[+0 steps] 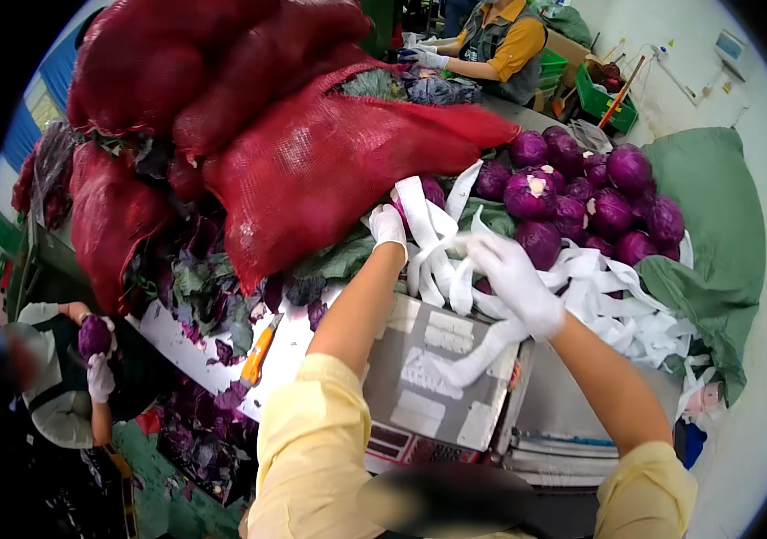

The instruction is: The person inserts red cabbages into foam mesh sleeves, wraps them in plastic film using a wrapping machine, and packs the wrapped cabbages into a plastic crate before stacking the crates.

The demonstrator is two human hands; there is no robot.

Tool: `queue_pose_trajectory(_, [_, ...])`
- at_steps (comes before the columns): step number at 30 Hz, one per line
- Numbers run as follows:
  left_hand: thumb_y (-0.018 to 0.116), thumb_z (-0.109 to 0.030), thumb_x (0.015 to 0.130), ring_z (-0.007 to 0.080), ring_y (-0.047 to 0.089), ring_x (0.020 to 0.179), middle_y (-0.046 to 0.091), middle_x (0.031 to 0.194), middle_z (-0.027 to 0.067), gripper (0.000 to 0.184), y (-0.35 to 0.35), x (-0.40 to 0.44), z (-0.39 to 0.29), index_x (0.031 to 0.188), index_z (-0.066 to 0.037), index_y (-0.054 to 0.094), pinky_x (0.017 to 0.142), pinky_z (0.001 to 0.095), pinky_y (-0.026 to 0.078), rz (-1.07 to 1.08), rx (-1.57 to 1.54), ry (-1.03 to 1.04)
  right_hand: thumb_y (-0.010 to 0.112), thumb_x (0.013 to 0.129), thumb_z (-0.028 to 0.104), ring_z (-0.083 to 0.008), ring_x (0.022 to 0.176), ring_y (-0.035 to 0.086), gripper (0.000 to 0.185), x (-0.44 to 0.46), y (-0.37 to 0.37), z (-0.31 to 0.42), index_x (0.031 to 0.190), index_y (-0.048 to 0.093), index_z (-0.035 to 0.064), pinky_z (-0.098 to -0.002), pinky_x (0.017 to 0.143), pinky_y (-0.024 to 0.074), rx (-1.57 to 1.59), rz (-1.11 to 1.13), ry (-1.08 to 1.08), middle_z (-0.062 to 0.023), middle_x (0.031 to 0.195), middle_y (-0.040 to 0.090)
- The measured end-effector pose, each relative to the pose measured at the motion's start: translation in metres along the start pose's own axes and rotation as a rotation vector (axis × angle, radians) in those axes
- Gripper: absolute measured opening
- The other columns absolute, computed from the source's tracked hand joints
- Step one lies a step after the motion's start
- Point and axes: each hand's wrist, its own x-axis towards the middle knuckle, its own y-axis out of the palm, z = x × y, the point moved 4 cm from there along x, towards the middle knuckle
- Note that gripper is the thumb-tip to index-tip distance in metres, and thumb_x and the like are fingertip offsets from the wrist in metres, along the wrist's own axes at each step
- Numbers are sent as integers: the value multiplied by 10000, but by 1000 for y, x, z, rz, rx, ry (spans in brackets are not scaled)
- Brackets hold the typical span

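My left hand [388, 226], in a white glove, is closed around the side of a red cabbage [432, 191], which white strips [417, 208] partly cover. My right hand [516, 280], also gloved, is slightly blurred over the tangle of strips. Its fingers are together on a white strip [482, 353], whose loose end curls over the scale [437, 359] below. Just beyond my right hand lies a pile of red cabbages [612, 211]. More white strips [612, 292] are heaped to its right.
Red mesh sacks [339, 162] fill the left and back. An orange-handled knife [260, 352] lies among leaf scraps on the white surface. A green sack [711, 216] stands right. One co-worker [56, 373] holds a cabbage at left; another co-worker [505, 49] works behind.
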Motion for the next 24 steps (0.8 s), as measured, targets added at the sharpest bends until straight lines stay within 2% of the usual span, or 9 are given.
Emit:
queue_pose_trajectory(4, [442,-498,937,299,535,1178,599,1238,210,664,1,-11,-27,1257,77,529,1022,345,372,166,-338,-172,489,966,295,-107,656,449,304,119,33,-100,958,627,24,-274,632,410,223,-147,231,27,727,540])
queue_pose_trajectory(5, [442,-498,937,299,535,1178,599,1238,210,664,7,-7,-21,1257,77,529,1022,345,372,163,-331,-185,468,977,376,-142,851,518,395,123,41,-101,1127,598,34,-290,766,423,382,-85,543,-34,941,610])
queue_pose_trajectory(7, [361,-581,946,272,493,1218,526,1344,117,712,22,-1,-11,1390,-26,389,1030,367,383,282,-464,-265,399,980,498,-322,1269,433,647,146,67,-165,1407,398,11,-410,1041,368,222,-4,459,-196,1394,451])
queue_pose_trajectory(10, [366,-535,966,276,477,1232,492,1363,126,681,11,-35,-40,1422,-34,300,1022,397,403,348,-497,-331,397,962,555,-319,1327,366,705,125,66,-137,1447,337,47,-422,1068,327,387,-61,501,-190,1448,383])
queue_pose_trajectory(13, [641,-581,809,289,478,1223,392,1410,185,897,3,-73,-63,1420,-24,294,979,408,447,126,-177,-338,446,964,488,-188,1226,452,553,101,43,-151,1421,391,182,-394,1019,388,601,-17,610,-36,1364,487])
queue_pose_trajectory(15, [731,-592,711,351,379,1254,315,1374,260,1017,-7,-101,-94,1398,16,291,1043,411,349,185,-318,-224,510,960,429,-186,1198,486,563,81,24,-118,1430,359,159,-344,974,443,905,41,491,-53,1364,475])
queue_pose_trajectory(19, [725,-488,801,320,423,1152,355,1267,207,844,-47,-152,-187,1393,-30,337,1028,402,344,172,-400,356,639,914,304,-199,1240,451,721,51,-39,-9,1473,257,57,-328,1027,401,750,-33,-14,-102,1358,451])
queue_pose_trajectory(22, [721,-468,818,293,429,1139,375,1237,193,810,-65,-171,-238,1410,-68,341,1033,372,349,263,-299,506,692,867,201,-192,1230,455,790,22,-72,54,1482,225,33,-317,1045,378,491,-216,-161,-125,1376,434])
queue_pose_trajectory(24, [673,-423,878,258,441,1190,399,1290,181,722,-68,-200,-262,1410,-71,335,1022,361,387,501,-731,389,711,857,223,-199,1228,452,827,-2,-84,83,1480,210,11,-325,1047,376,310,-299,-217,-151,1380,425])
